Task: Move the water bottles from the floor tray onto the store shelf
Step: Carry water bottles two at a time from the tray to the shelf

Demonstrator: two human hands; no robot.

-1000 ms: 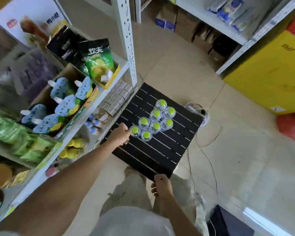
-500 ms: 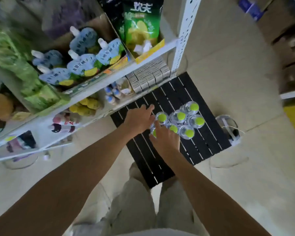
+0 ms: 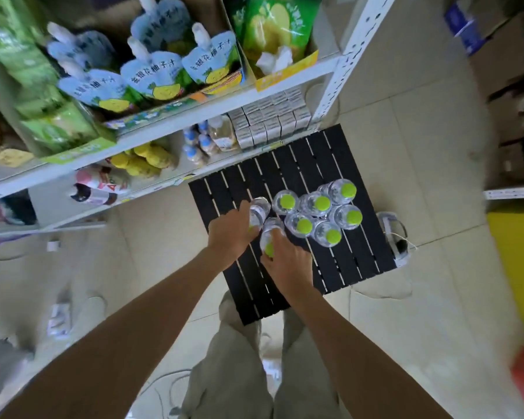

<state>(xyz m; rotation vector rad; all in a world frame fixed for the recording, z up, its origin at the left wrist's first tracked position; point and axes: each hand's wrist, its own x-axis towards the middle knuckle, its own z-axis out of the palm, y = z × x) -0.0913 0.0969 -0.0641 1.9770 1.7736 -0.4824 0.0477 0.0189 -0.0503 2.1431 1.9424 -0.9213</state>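
- On the black tray [image 3: 288, 164], each hand grips one bottle by its neck: left hand [image 3: 232, 234], right hand [image 3: 286, 263].
- Six bottles [image 3: 315, 211] remain clustered, upright.
- Shelf [image 3: 176, 131] stands adjacent, shortening transfer.

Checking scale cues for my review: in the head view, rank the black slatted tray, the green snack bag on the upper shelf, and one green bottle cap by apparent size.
1. black slatted tray
2. green snack bag, though it sits nearer the camera
3. green bottle cap

Left hand [image 3: 231, 234], right hand [image 3: 288, 264], fingers curled, gripping
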